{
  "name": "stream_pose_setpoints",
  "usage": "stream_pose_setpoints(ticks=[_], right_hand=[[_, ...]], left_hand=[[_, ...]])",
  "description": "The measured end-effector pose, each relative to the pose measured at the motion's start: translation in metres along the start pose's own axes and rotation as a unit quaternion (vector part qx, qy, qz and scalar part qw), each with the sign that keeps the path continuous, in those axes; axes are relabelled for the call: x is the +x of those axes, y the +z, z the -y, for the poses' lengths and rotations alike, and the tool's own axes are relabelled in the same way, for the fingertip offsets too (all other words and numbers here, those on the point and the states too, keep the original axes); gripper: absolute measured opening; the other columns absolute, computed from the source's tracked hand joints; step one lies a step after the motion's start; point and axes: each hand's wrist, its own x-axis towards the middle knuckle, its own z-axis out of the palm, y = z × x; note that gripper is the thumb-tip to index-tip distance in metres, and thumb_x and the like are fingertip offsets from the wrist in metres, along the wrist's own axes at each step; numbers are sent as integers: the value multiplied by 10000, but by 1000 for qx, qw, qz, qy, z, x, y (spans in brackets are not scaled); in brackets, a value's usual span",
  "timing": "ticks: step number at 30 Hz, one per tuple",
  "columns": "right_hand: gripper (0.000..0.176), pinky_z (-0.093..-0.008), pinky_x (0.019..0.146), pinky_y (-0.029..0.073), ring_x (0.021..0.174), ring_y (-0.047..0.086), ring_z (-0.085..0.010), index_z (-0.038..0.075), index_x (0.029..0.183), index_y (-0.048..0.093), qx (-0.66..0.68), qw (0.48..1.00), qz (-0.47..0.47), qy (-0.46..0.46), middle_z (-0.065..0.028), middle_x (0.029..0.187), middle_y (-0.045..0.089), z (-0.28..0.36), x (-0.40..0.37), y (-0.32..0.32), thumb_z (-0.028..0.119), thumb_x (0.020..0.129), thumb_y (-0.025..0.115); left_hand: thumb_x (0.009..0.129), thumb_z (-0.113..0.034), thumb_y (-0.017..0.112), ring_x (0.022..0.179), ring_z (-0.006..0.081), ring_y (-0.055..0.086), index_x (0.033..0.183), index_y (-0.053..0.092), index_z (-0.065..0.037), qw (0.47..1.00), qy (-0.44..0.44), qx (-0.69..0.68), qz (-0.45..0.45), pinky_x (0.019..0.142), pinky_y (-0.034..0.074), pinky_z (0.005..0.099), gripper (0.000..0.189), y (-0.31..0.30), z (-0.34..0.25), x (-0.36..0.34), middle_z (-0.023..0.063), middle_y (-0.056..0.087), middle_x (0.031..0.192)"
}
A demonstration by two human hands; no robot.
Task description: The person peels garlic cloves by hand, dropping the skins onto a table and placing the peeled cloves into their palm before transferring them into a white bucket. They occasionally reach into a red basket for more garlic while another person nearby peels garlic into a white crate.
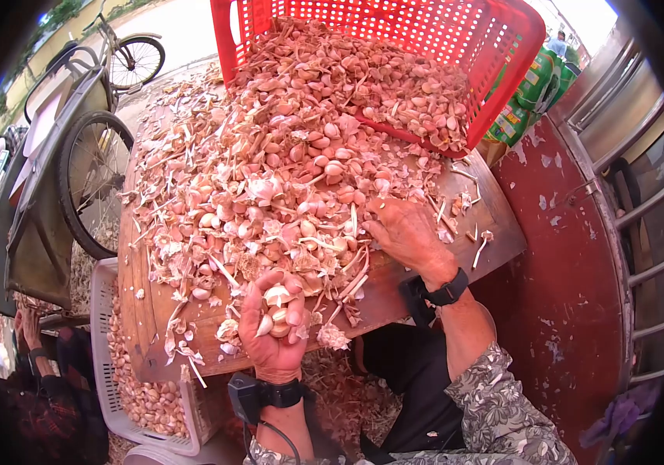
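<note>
Palm up at the table's front edge, my left hand [271,329] has its fingers curled around several pale garlic cloves [278,316]. To its right, my right hand [409,234] rests at the near edge of the garlic pile [270,178], its fingers bent among cloves and dry stalks; whether it grips anything is hidden. Loose cloves, skins and stems make up the pile on the wooden table [394,291]. Behind it a red plastic basket [495,101] lies tipped toward me, with more garlic inside.
Below the table's left side stands a white crate [103,325] of cloves. A cart wheel [92,182] and a bicycle [134,62] are at the left. Another person's hand [30,325] shows at lower left. Green packages [533,85] sit behind the basket; metal rails [650,271] line the right.
</note>
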Motion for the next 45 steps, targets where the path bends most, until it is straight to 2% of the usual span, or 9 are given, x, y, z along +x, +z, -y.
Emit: stream_pose_setpoints(ticks=[8,11,14,16,19,22,36,42,45], right_hand=[[228,-363,483,448,524,563,-275,9,754,565,199,970,-122,63,-133,608,579,-27,5,9,213,856,561],[210,-174,424,294,477,351,-55,74,859,563,826,540,-22,161,21,671,499,-39,-2,-15,248,949,488],[217,-180,419,295,502,378,-65,59,857,552,846,487,-48,211,10,670,497,-38,-9,-26,248,946,495],[213,-196,449,335,538,425,-68,44,847,545,801,567,-51,184,9,659,515,-34,-17,-27,237,933,521],[139,-313,548,452,605,574,-174,23,848,539,299,950,-63,62,-65,625,571,-23,-19,-12,158,877,556],[103,-404,577,473,636,605,-305,30,852,543,68,991,-110,-25,-140,648,585,-20,-22,0,132,844,550],[108,-473,524,465,592,594,-377,-7,754,559,-45,999,-13,-5,-208,628,577,-20,-19,9,76,791,501],[156,-325,421,389,446,496,-195,-6,851,538,293,949,-77,87,-109,627,580,-25,-20,-3,150,860,539],[145,-194,407,316,454,415,-54,13,885,555,557,800,-10,225,-42,675,584,-15,-23,-23,157,891,563]], left_hand=[[988,-287,389,609,143,492,1121,533,49,1000,9,8,-18,382,412,219,388,3,1,-1,180,518,946],[988,-289,389,611,143,494,1114,531,49,1000,3,5,-11,380,412,221,388,2,0,1,179,519,943],[989,-289,388,609,144,493,1111,529,52,1000,7,7,-20,380,411,222,388,3,1,1,181,519,942],[989,-285,387,608,144,492,1111,529,53,1000,6,7,-21,379,409,223,387,6,1,1,184,519,942],[990,-278,384,607,147,491,1113,529,57,1000,7,4,-16,380,407,225,386,3,1,0,190,518,943],[992,-275,382,610,150,492,1115,530,60,1000,6,0,-6,382,407,229,387,3,1,1,195,518,946],[986,-298,386,604,136,521,1130,541,21,1000,2,5,-3,394,411,203,382,0,-1,1,195,547,964],[993,-280,384,602,139,490,1123,535,55,1000,5,-3,-14,382,404,222,390,3,-1,1,184,508,947],[989,-297,376,605,134,520,1143,533,23,1000,1,6,-8,399,412,205,387,-1,-1,0,195,545,968]])
